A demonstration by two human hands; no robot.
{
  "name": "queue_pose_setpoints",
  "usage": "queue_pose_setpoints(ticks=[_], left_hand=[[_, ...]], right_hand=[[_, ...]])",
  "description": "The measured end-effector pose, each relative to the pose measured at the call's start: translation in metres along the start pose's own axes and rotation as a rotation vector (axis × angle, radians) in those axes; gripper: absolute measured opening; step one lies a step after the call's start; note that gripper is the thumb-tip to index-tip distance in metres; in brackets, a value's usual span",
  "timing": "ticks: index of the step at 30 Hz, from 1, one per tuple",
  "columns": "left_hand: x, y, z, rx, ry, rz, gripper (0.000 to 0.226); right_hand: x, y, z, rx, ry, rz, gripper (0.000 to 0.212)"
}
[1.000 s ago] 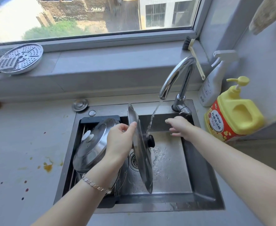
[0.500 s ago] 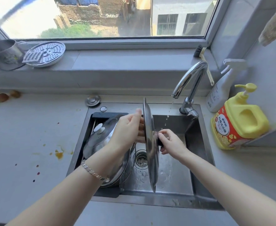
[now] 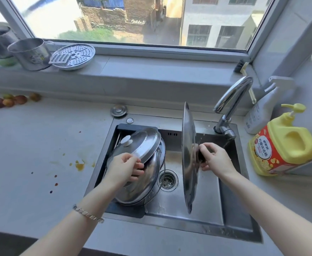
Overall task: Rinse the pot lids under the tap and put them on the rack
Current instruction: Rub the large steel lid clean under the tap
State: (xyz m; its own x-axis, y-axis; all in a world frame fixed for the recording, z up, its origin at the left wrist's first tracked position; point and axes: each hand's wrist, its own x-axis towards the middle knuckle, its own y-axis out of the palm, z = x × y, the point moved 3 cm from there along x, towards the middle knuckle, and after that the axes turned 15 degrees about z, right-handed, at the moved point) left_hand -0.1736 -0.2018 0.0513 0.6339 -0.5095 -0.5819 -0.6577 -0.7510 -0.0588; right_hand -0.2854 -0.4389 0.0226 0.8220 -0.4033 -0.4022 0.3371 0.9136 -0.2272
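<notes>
Two lids in play, head view only.

Big lid (image 3: 188,154) on edge over sink (image 3: 188,226), near upright, lower rim close to basin floor; touching or not, cannot tell. Right hand (image 3: 216,159) wrapped round its black knob (image 3: 201,157), fingers curled tight on it. Sole support for that lid.

Left hand (image 3: 125,168) down at rack (image 3: 122,127) in left part of sink. Thumb on top of rim of white-knob lid (image 3: 142,143), fingers curled under: a pinch on that rim. White-knob lid tilted, leaning on larger lids (image 3: 144,182) stacked beneath.

Tap (image 3: 232,97) up and right of big lid, no stream visible at spout. Best guess at step: rinse of big lid over, clearing a slot on rack for it.

Risks from here:
- Wet knob, one-hand hold, wide disc hanging off it: could twist in the grip, swing, clang into basin wall or tap.
- Rack crowded. With a rim-pinch lift of white-knob lid, chance of stack beneath sliding toward drain (image 3: 168,180).
- Little gap for slotting big lid in from the right: rim-on-rim strike, leaning lids knocked over.
- Wet fingers on polished rim: pinch slip likely on any high lift.

Off to the side: soap bottle (image 3: 284,145) right of sink, orange stains (image 3: 80,166) on worktop left.
</notes>
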Motion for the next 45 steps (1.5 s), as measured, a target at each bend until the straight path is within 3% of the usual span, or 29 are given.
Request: queue_pose_setpoints(ticks=[8, 17, 20, 24, 34, 37, 45], left_hand=[[-0.001, -0.044, 0.013, 0.04, -0.01, -0.047, 0.017], [-0.004, -0.128, 0.033, 0.051, 0.02, -0.216, 0.012], [0.0, -0.147, 0.051, 0.045, -0.018, -0.265, 0.012], [0.008, -0.155, 0.076, 0.033, -0.095, -0.203, 0.013], [0.029, -0.146, 0.126, 0.14, -0.309, -0.024, 0.026], [0.035, -0.137, 0.132, 0.129, -0.339, 0.032, 0.018], [0.045, -0.136, 0.137, 0.165, -0.323, -0.005, 0.034]], right_hand=[[0.013, 0.032, 0.017, -0.207, 0.066, 0.053, 0.02], [0.025, 0.132, 0.132, -0.885, -0.161, 0.005, 0.036], [0.034, 0.167, 0.134, -1.108, -0.191, 0.064, 0.037], [0.044, 0.208, 0.116, -1.315, -0.187, 0.146, 0.036], [0.061, 0.265, 0.073, -1.465, -0.134, 0.24, 0.031], [0.064, 0.266, 0.065, -1.457, -0.097, 0.23, 0.034], [0.061, 0.278, 0.056, -1.452, -0.07, 0.306, 0.041]])
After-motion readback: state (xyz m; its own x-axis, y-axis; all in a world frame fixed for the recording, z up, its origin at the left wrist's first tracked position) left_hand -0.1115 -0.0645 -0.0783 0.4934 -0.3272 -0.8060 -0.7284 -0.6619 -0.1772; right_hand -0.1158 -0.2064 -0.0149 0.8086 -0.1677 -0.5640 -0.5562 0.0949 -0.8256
